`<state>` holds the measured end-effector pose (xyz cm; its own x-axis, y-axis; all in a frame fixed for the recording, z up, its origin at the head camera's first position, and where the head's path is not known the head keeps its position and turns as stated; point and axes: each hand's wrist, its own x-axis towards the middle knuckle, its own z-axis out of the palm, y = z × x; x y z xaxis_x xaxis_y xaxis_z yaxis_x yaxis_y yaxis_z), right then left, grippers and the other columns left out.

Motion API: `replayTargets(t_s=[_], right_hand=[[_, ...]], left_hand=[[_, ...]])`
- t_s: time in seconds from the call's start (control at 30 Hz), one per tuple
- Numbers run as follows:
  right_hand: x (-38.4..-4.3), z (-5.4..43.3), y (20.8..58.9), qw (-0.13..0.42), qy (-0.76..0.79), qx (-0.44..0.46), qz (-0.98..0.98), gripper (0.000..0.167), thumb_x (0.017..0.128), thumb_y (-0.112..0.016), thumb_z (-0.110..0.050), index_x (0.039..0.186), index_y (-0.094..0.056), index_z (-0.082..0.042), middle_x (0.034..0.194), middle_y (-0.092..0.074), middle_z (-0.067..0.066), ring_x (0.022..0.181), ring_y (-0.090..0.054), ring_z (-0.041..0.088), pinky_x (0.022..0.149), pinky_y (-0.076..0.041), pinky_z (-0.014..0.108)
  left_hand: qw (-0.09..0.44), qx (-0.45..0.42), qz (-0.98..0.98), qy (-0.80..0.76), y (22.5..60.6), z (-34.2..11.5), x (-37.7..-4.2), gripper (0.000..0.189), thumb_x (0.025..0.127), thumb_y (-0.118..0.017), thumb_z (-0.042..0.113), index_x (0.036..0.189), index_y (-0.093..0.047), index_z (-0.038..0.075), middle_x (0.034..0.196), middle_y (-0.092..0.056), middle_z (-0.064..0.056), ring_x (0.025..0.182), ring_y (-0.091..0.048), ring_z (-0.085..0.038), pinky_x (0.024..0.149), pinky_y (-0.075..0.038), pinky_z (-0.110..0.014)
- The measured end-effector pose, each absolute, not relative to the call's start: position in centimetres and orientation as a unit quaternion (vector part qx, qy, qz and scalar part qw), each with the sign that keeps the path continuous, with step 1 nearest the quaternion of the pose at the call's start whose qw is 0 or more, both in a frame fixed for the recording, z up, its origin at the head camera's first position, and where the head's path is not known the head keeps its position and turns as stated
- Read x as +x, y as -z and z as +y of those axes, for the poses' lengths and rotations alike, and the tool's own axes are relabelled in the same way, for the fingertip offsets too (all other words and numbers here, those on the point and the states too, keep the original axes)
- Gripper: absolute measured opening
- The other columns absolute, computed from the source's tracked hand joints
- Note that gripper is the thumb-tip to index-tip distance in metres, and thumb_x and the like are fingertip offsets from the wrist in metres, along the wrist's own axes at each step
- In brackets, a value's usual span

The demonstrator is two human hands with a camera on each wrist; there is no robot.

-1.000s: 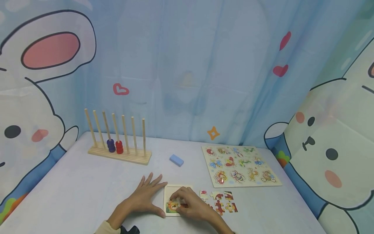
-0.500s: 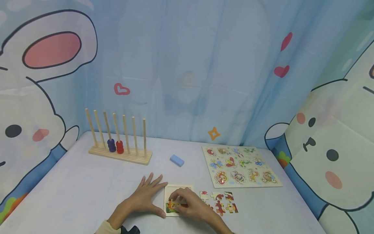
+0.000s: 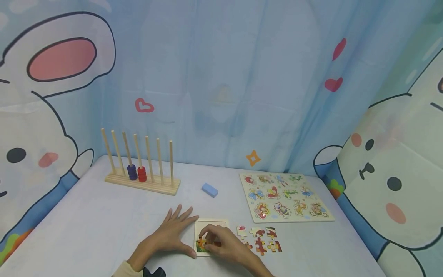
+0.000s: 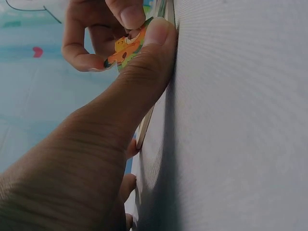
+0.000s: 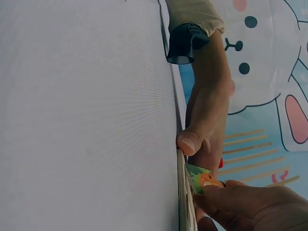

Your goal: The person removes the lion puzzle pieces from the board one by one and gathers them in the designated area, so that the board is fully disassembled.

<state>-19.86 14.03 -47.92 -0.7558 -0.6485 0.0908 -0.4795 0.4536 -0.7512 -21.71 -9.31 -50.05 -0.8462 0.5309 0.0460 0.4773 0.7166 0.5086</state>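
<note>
A small wooden puzzle tray lies on the table in the head view. My left hand rests spread along its left side, with thumb and forefinger at the tray's edge. Over the tray, my right hand pinches a jigsaw piece with orange and green print at the lower left corner. The left wrist view has this jigsaw piece tilted up between the right hand's fingers, beside the left thumb. One edge of the jigsaw piece meets the tray in the right wrist view. My right hand hides much of the tray's inside.
Several loose jigsaw pieces lie right of the tray. Behind them is a wooden board with insect pictures. A blue block and a peg stand with purple and red beads stand farther back, before a curtain.
My right hand has shifted slightly left with the jigsaw piece, which now sits nearer the tray's lower left corner. My left hand has stayed in place.
</note>
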Motion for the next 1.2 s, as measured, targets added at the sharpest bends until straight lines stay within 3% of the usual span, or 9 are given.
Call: replayTargets(t_s=[0.23,0.47,0.8,1.2], right_hand=[[-19.7,14.1,47.9,0.107,0.418,-0.316,0.845,0.019,0.089,-0.069,-0.015,0.105,-0.061,-0.020,0.082,-0.065,-0.011,0.075,-0.058,-0.001,0.074,-0.051,0.019],[-19.9,14.5,47.7,0.096,0.425,-0.319,0.842,0.022,0.089,-0.068,-0.014,0.111,-0.062,-0.016,0.079,-0.064,-0.008,0.068,-0.055,-0.001,0.064,-0.050,0.017],[-20.2,16.4,46.8,0.095,0.425,-0.294,0.851,0.024,0.090,-0.067,-0.019,0.113,-0.063,-0.015,0.081,-0.066,-0.008,0.082,-0.064,0.005,0.082,-0.053,0.026],[-21.2,20.3,45.4,0.117,0.430,-0.267,0.854,0.017,0.093,-0.063,-0.020,0.108,-0.061,-0.012,0.077,-0.069,-0.002,0.074,-0.067,0.019,0.069,-0.052,0.025]], left_hand=[[0.050,0.273,0.924,-0.262,50.1,-9.4,-21.7,0.108,0.056,-0.074,0.073,0.145,-0.043,0.020,0.157,-0.025,-0.013,0.144,-0.005,-0.046,0.113,0.000,-0.065],[0.054,0.275,0.924,-0.260,50.0,-9.4,-21.6,0.107,0.058,-0.074,0.073,0.145,-0.043,0.020,0.157,-0.024,-0.013,0.144,-0.005,-0.046,0.113,0.000,-0.065],[0.054,0.271,0.926,-0.256,49.9,-9.3,-21.6,0.108,0.057,-0.075,0.072,0.145,-0.043,0.020,0.157,-0.025,-0.012,0.144,-0.006,-0.046,0.113,-0.001,-0.065],[0.050,0.274,0.926,-0.255,49.7,-9.2,-21.5,0.108,0.056,-0.077,0.071,0.145,-0.043,0.018,0.157,-0.025,-0.013,0.144,-0.007,-0.047,0.113,-0.001,-0.066]])
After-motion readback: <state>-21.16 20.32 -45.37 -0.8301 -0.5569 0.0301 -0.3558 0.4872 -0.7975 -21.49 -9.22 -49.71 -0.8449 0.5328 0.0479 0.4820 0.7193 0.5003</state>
